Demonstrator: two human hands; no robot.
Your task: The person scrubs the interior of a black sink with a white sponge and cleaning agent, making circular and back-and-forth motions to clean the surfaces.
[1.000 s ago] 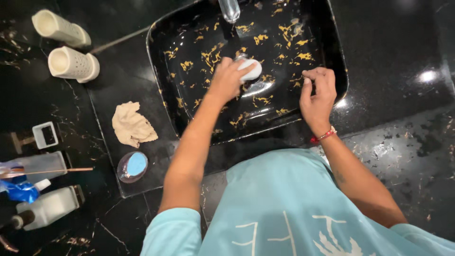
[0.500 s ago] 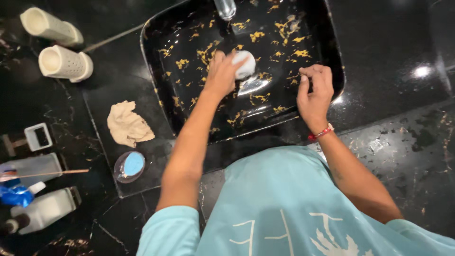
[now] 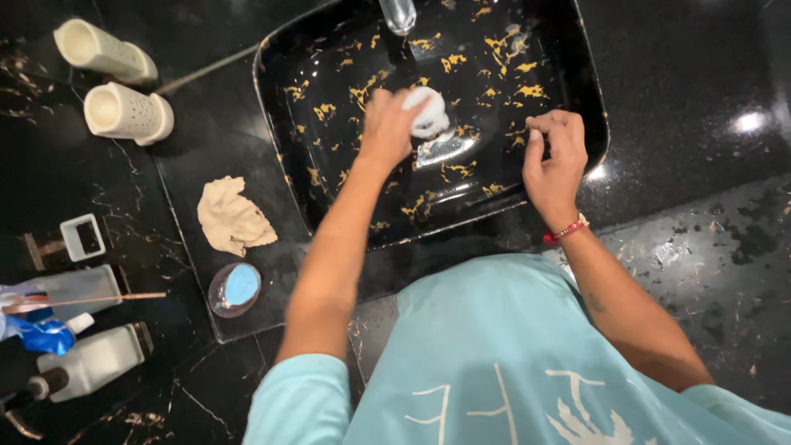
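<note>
Scrubbing step: my left hand [image 3: 386, 128] fingers closed on white pad [image 3: 426, 111], pressed to basin [image 3: 329, 198] floor under tap [image 3: 398, 14]. Right hand [image 3: 554, 161] curled empty on rim (steadying). Next: work toward the walls.

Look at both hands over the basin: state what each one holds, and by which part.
The left hand presses a white scrub pad against the sink, fingers over its near edge. The right hand rests curled on the rim, holding nothing visible.
</note>
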